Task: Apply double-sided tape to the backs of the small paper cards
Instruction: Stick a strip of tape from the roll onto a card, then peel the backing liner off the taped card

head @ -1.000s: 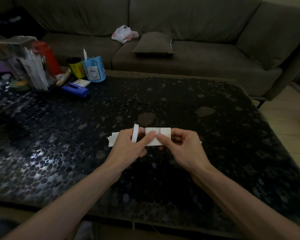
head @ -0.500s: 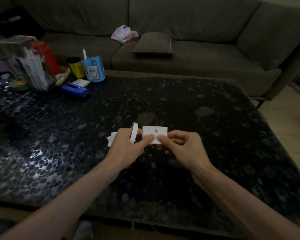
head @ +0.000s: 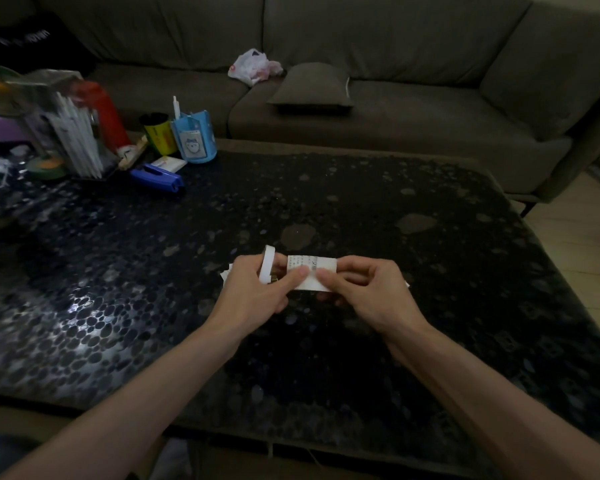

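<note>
- Gripping white tape roll [head: 267,266] in left hand [head: 253,296], thumb pressed on small paper card [head: 313,276].
- Pinching same card with right hand [head: 369,294], from its right side.
- Held just above dark worktop [head: 378,209], near the middle.

No text can be read in full.

Paper card [head: 312,268]: several lines of small dark print on the upward face, too fine to read.

Black fabric [head: 25,36] at the far left end of the sofa [head: 395,126]: pale lettering, possibly inverted, illegible.

Blue container [head: 203,121]: white label [head: 192,144] with a cartoon face, no legible words.

Yellow can [head: 160,138]: red markings, blurred.
</note>
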`<action>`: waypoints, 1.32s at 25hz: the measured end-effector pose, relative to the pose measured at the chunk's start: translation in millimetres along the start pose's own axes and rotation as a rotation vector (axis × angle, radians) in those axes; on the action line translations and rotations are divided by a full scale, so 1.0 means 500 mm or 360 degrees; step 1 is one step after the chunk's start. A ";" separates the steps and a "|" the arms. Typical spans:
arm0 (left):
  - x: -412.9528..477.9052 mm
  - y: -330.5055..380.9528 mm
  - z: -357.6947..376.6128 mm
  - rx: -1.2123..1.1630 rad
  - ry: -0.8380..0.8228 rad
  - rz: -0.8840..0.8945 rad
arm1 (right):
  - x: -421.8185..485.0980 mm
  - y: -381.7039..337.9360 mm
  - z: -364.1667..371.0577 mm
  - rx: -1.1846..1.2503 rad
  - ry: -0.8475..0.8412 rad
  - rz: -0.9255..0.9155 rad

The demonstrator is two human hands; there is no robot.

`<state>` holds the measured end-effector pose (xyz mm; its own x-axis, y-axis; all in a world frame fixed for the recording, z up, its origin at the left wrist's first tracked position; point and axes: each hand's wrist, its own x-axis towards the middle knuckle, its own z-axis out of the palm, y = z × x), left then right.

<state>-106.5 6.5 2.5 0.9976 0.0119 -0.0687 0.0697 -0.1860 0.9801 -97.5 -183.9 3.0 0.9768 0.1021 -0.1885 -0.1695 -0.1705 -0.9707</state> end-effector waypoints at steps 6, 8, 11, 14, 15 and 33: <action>0.011 -0.021 -0.057 0.0081 0.0212 -0.0011 | 0.033 0.005 0.052 0.0111 0.0144 0.0053; 0.028 -0.034 -0.094 0.0176 0.0334 -0.0135 | 0.058 0.011 0.068 0.0059 0.0243 0.0079; 0.035 -0.039 -0.142 0.0015 0.0282 -0.0340 | 0.092 0.019 0.109 -0.0085 0.0282 0.0138; 0.012 -0.032 -0.177 0.0044 -0.0073 -0.0294 | 0.114 0.022 0.165 -0.0225 0.0295 0.0129; 0.001 -0.030 -0.187 0.0080 -0.0161 -0.0249 | 0.118 0.022 0.182 -0.0224 0.0290 0.0127; -0.029 0.002 -0.112 0.0675 -0.0355 0.0581 | 0.003 -0.042 0.096 -0.0667 0.0027 -0.0996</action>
<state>-121.0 61.0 14.9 0.9294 -0.3243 0.1760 -0.3296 -0.5154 0.7910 -98.5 -133.0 16.1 0.8768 0.2876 0.3853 0.4785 -0.4447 -0.7571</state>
